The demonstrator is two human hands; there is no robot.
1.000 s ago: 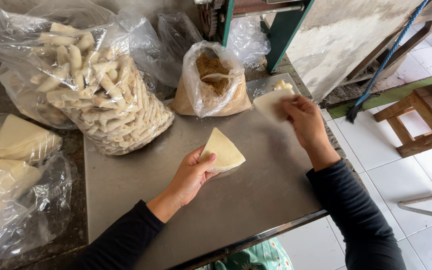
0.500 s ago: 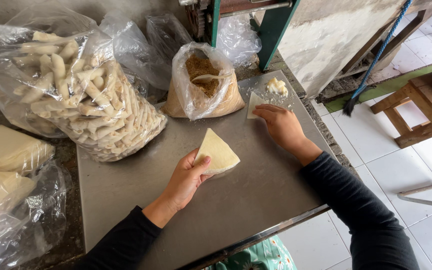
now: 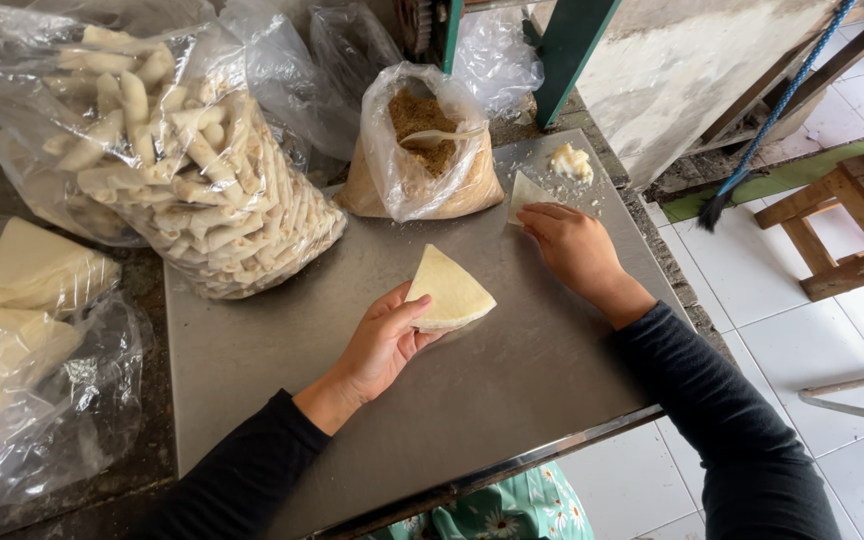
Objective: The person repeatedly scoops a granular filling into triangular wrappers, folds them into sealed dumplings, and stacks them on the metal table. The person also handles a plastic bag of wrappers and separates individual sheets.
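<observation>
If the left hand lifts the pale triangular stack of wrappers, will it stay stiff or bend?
The triangular stack looks thin and layered, so it would probably droop at the unsupported corner. It seems light, since the left hand steadies it with the fingers alone. The sheets may slide apart on the smooth metal tabletop.

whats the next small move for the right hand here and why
Probably draw the single wrapper sheet toward the middle of the steel table. The right hand lies flat on that sheet at the far edge, beside a white paste lump, while the left hand holds the wrapper stack. The bag of brown filling, with its spoon, stands open just behind.
</observation>
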